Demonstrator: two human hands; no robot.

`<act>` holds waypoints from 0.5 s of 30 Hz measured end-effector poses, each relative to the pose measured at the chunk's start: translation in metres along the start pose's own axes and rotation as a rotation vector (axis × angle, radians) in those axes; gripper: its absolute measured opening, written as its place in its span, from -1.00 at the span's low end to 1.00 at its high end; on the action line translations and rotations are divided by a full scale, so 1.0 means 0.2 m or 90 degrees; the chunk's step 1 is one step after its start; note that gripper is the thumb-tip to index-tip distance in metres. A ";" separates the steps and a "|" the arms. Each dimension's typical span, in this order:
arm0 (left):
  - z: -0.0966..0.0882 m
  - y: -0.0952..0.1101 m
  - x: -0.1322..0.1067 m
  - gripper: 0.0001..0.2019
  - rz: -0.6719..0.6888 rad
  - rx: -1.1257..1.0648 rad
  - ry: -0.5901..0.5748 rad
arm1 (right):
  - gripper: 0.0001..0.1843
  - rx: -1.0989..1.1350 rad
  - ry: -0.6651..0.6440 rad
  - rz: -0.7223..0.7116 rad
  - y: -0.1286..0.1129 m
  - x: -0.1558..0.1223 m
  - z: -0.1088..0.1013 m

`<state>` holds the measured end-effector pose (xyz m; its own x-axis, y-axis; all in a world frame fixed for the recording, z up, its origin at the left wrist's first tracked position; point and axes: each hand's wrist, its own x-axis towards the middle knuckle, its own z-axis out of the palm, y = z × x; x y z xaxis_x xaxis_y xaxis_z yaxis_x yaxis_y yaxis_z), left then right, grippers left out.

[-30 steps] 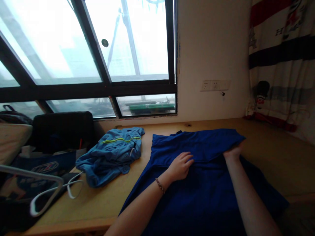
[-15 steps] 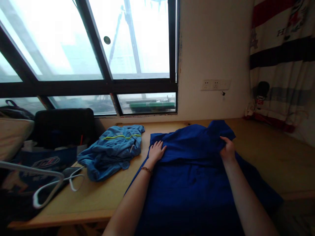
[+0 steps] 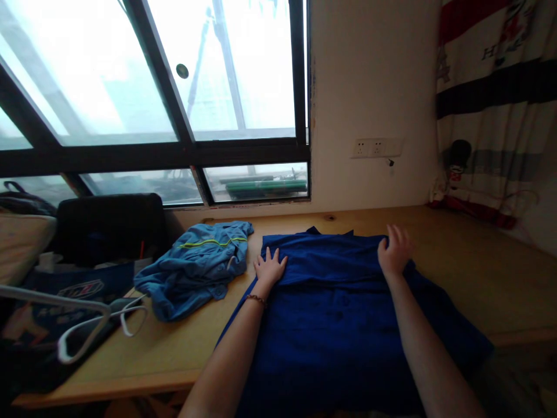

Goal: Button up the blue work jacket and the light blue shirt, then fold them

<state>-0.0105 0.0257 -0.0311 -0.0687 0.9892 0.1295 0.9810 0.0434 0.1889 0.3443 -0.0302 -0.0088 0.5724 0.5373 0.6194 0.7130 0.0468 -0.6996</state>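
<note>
A dark blue garment [image 3: 331, 325] is spread over the wooden table and hangs past its front edge. Whether it is a shirt or a coat I cannot tell. Flat on its upper left corner rests my left hand [image 3: 270, 267], fingers spread. My right hand [image 3: 395, 249] is at the upper right edge of the cloth, fingers raised and apart, slightly blurred, gripping nothing visible. Small points of fabric stick out beyond the far edge. To the left lies a crumpled lighter blue garment [image 3: 195, 267] with a yellow-green stripe.
The wooden table [image 3: 461, 278] reaches the wall under a window. At the left are a white hanger-like loop [image 3: 82, 348], a black chair back or box [image 3: 111, 226] and a printed bag [image 3: 82, 293]. A curtain [image 3: 496, 133] hangs at the right; a wall socket [image 3: 369, 148] sits above the table.
My right hand has let go of the raised flap of dark blue cloth, which now lies folded down. The left hand's fingers have spread wider in place. The view has shifted slightly.
</note>
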 end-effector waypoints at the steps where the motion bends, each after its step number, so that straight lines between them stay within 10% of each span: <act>1: 0.00 0.00 0.00 -0.33 0.006 0.005 -0.002 | -0.49 -0.042 -0.061 -0.034 0.02 -0.02 0.04; 5: -0.02 -0.03 -0.03 -0.28 0.048 0.012 -0.019 | -0.48 -0.127 -0.264 0.055 0.17 -0.06 0.15; 15: 0.01 -0.13 -0.10 -0.35 0.074 -0.043 0.034 | -0.42 -0.190 -0.256 0.103 0.24 -0.09 0.15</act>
<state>-0.0338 0.0053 -0.0396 0.0338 0.9781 0.2055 0.9684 -0.0829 0.2352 0.3567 -0.0126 -0.0634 0.5257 0.8017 0.2844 0.7459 -0.2737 -0.6072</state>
